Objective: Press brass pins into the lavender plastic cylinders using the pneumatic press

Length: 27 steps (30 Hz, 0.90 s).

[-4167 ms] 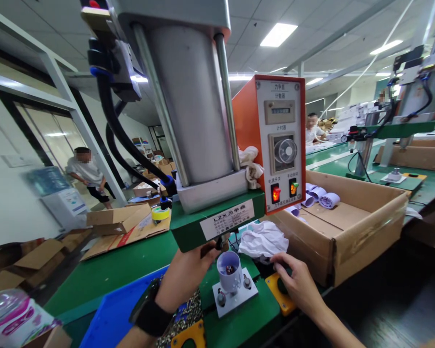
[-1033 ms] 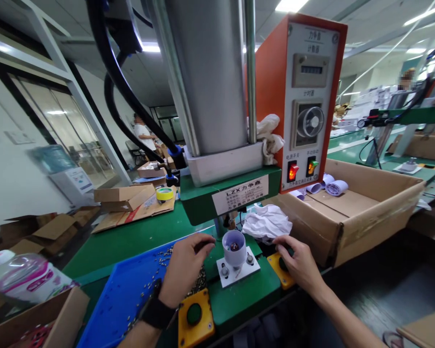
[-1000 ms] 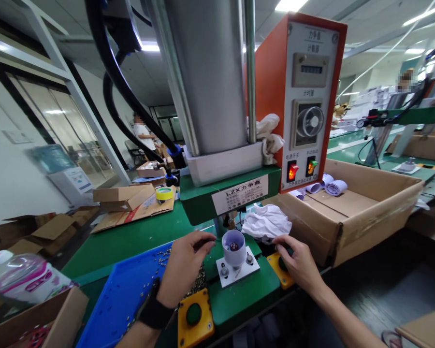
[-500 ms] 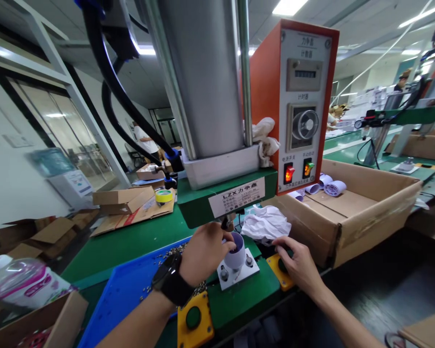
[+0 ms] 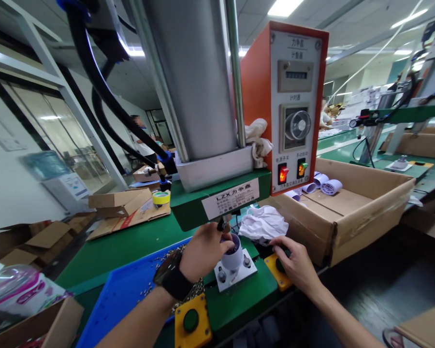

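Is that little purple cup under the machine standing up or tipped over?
Upright: the purple cup stands above the pale plate, its rim facing up, the left hand at its opening.

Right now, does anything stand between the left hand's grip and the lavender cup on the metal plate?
Nothing visible does: the left hand's grip reaches into the lavender cup. The green press head sits above, not between.
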Each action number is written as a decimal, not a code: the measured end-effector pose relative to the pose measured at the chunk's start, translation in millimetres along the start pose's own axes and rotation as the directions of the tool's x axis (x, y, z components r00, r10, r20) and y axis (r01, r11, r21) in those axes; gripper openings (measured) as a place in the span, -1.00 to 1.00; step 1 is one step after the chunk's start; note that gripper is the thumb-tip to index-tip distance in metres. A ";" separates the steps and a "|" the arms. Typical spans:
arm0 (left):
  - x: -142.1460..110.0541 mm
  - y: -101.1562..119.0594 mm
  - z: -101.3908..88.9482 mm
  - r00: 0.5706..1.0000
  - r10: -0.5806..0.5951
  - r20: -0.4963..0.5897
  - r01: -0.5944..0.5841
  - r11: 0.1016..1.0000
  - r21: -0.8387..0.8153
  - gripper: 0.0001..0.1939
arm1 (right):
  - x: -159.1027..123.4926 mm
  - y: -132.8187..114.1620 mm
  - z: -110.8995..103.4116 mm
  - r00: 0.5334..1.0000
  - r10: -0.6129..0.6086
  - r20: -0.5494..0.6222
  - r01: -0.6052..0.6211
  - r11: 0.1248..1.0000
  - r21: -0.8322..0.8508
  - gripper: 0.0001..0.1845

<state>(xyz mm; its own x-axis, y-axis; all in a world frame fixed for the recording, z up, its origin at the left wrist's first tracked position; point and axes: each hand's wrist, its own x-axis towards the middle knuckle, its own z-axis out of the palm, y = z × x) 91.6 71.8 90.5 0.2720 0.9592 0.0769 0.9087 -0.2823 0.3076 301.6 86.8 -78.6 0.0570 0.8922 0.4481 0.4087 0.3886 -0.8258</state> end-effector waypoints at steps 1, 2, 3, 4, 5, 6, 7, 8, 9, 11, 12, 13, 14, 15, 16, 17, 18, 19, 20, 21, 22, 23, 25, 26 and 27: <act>-0.1 0.1 -1.2 1.000 0.001 0.011 -0.001 1.000 0.005 -0.89 | 0.2 -0.1 0.0 1.000 -0.001 -0.001 0.001 1.000 0.000 -0.76; -0.3 0.1 -2.2 1.000 0.005 0.019 -0.005 1.000 0.008 -0.88 | 0.3 -0.1 0.0 1.000 -0.003 -0.001 0.003 1.000 0.001 -0.77; -0.4 0.1 -2.9 1.000 0.012 0.021 -0.012 1.000 0.006 -0.89 | 0.5 0.0 0.0 1.000 -0.003 -0.002 0.003 1.000 0.001 -0.77; -0.5 0.1 -3.3 1.000 0.021 0.020 -0.021 1.000 0.000 -0.89 | 0.5 0.3 0.1 1.000 -0.003 -0.002 0.003 1.000 0.000 -0.77; -0.5 0.1 -3.4 1.000 0.028 0.014 -0.028 1.000 -0.007 -0.90 | 0.5 0.6 0.1 1.000 -0.003 -0.002 0.003 1.000 0.000 -0.77; -0.3 0.1 -3.2 0.999 0.032 0.007 -0.032 0.999 -0.015 -0.90 | 0.4 0.9 0.2 1.000 -0.002 -0.002 0.002 1.000 -0.001 -0.76; -0.1 0.1 -2.8 0.999 0.034 -0.003 -0.034 0.999 -0.024 -0.91 | 0.3 1.2 0.3 1.000 -0.002 -0.003 0.002 1.000 -0.001 -0.76; 0.2 0.1 -2.4 0.999 0.036 -0.006 -0.036 0.999 -0.033 -0.91 | 0.1 1.5 0.4 1.000 -0.003 -0.005 0.003 1.000 -0.002 -0.76; 0.6 0.1 -2.0 0.999 0.035 -0.008 -0.036 0.999 -0.041 -0.91 | 0.0 1.6 0.5 1.000 -0.003 -0.007 0.003 1.000 -0.002 -0.75; 1.4 -0.1 -0.9 0.999 0.032 -0.003 -0.032 0.998 -0.052 -0.93 | -0.3 1.5 0.5 1.000 -0.006 -0.010 0.006 1.000 -0.002 -0.75; 1.8 -0.3 -0.3 1.000 0.026 -0.003 -0.026 0.998 -0.054 -0.94 | -0.4 1.3 0.6 1.000 -0.007 -0.011 0.007 1.000 -0.002 -0.75; 2.2 -0.5 0.5 1.000 0.017 -0.004 -0.018 0.998 -0.057 -0.94 | -0.5 1.2 0.6 1.000 -0.007 -0.012 0.007 1.000 -0.003 -0.75; 2.6 -0.6 1.4 1.000 0.008 -0.008 -0.009 0.998 -0.059 -0.94 | -0.5 1.0 0.6 1.000 -0.007 -0.011 0.007 1.000 -0.003 -0.75; 3.1 -0.6 2.4 1.000 0.001 -0.016 -0.002 0.998 -0.060 -0.95 | -0.6 0.8 0.6 1.000 -0.007 -0.011 0.007 1.000 -0.004 -0.75; 3.7 -0.3 3.2 1.000 -0.004 -0.021 0.003 0.998 -0.058 -0.95 | -0.6 0.8 0.6 1.000 -0.007 -0.011 0.007 1.000 -0.005 -0.75; 4.2 0.4 3.6 1.000 -0.007 -0.027 0.006 0.998 -0.056 -0.96 | -0.7 0.7 0.6 1.000 -0.007 -0.010 0.007 1.000 -0.004 -0.76; 4.7 1.4 3.3 1.000 -0.004 -0.027 0.002 0.999 -0.054 -0.97 | -0.8 0.6 0.7 1.000 -0.007 -0.009 0.007 1.000 -0.004 -0.76; 5.0 2.7 2.2 1.000 0.002 -0.026 -0.003 0.999 -0.054 -0.99 | -0.9 0.6 0.7 1.000 -0.008 -0.009 0.008 1.000 -0.004 -0.76; 4.8 3.8 0.1 1.000 0.008 -0.023 -0.009 0.998 -0.060 -0.99 | -1.0 0.5 0.8 1.000 -0.010 -0.009 0.010 1.000 -0.003 -0.77; 3.6 4.3 -2.9 1.000 0.014 -0.025 -0.016 0.997 -0.076 -0.95 | -1.2 0.3 0.8 1.000 -0.012 -0.008 0.012 1.000 -0.002 -0.77; 1.1 3.8 -6.4 0.999 0.021 -0.036 -0.024 0.995 -0.096 -0.91 | -1.3 0.2 0.8 1.000 -0.015 -0.008 0.015 1.000 -0.002 -0.77; -3.2 1.5 -9.9 0.998 0.025 -0.056 -0.032 0.993 -0.118 -0.85 | -1.4 0.2 0.8 1.000 -0.018 -0.008 0.018 1.000 -0.002 -0.77; -18.7 -10.2 -12.9 0.993 0.011 -0.121 -0.030 0.987 -0.157 -0.74 | -1.5 0.3 0.6 1.000 -0.025 -0.008 0.025 1.000 -0.004 -0.77; -30.1 -20.2 -10.6 0.987 -0.006 -0.159 -0.019 0.987 -0.156 -0.71 | -1.4 0.5 0.4 1.000 -0.029 -0.008 0.029 1.000 -0.005 -0.78; -43.5 -33.0 -4.9 0.980 -0.030 -0.199 0.001 0.989 -0.145 -0.68 | -1.4 0.7 0.1 0.999 -0.034 -0.008 0.034 0.999 -0.007 -0.78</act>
<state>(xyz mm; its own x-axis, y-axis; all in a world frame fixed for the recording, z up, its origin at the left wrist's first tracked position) 48.3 39.5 81.6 0.1758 0.9509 0.2548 0.8535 -0.2762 0.4418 301.7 85.9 -79.8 0.0500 0.8766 0.4786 0.4167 0.4172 -0.8076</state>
